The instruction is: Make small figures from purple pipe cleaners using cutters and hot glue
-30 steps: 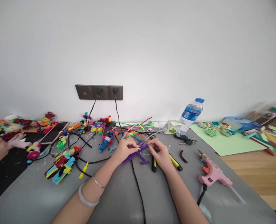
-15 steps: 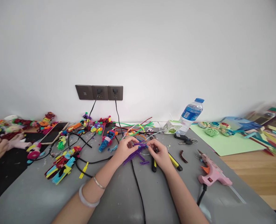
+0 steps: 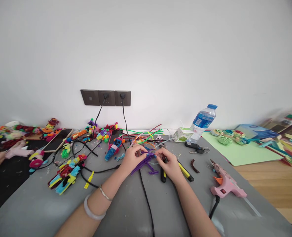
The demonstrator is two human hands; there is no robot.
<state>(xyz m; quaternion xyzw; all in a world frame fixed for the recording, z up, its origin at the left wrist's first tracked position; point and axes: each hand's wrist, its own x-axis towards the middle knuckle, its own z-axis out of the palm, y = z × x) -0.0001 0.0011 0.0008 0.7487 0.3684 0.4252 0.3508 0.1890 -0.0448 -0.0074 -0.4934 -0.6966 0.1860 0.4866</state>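
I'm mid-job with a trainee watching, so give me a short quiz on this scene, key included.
1. Multiple choice: what do the person's left hand and right hand hold?
A, clear plastic bottle; B, purple fuzzy stems; C, green-and-white box.
2. True or false: the pink plastic glue gun lies to the right of both hands.
3. Count: how many black plugs sit in the dark rectangular wall sockets?
Key: 1 B; 2 true; 3 two.

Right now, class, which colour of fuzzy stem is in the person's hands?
The purple stems: the left hand and right hand hold them at the fingertips, whereas others, such as the green stems, lie beyond the hands.
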